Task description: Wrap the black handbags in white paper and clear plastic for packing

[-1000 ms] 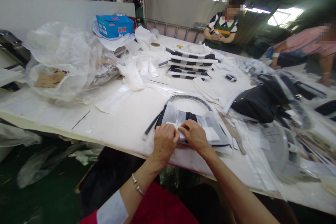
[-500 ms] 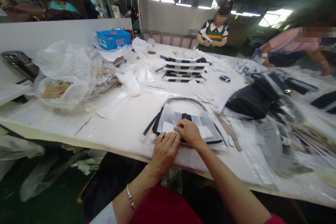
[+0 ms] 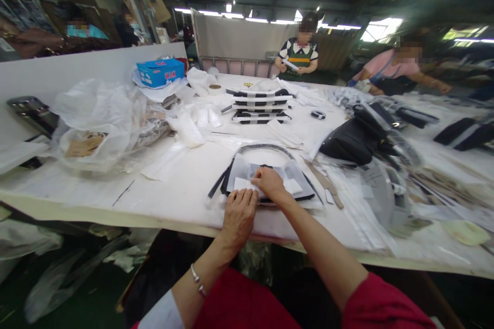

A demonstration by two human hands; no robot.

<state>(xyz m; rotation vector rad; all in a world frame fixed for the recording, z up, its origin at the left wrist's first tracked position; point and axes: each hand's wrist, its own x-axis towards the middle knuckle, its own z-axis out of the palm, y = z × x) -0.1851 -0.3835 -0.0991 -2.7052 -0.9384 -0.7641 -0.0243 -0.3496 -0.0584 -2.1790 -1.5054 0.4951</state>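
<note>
Before me a black handbag (image 3: 306, 196) lies flat on the white table, its curved handle (image 3: 266, 147) in clear wrapping pointing away from me. Translucent white wrapping sheet (image 3: 236, 170) covers much of its upper face, and a folded strip of white paper (image 3: 242, 183) lies across it. My left hand (image 3: 240, 216) rests flat, fingers stretched out, at the bag's near edge. Just beyond it my right hand (image 3: 268, 182) is closed, thumb and fingertips pinched at the white paper; the exact grip is partly hidden. Part of the bag is covered by my hands.
Behind the bag stands a stack of wrapped black bags (image 3: 262, 105). Left are crumpled plastic bags (image 3: 100, 113) and a blue box (image 3: 160, 72). Black bags (image 3: 349, 141) and cardboard strips (image 3: 326, 185) lie right. Two people (image 3: 299, 54) work across the table.
My view has shifted slightly, so the scene sits further left. Both hands stay at nearly the same place on the bag, the right still pinched at the paper.
</note>
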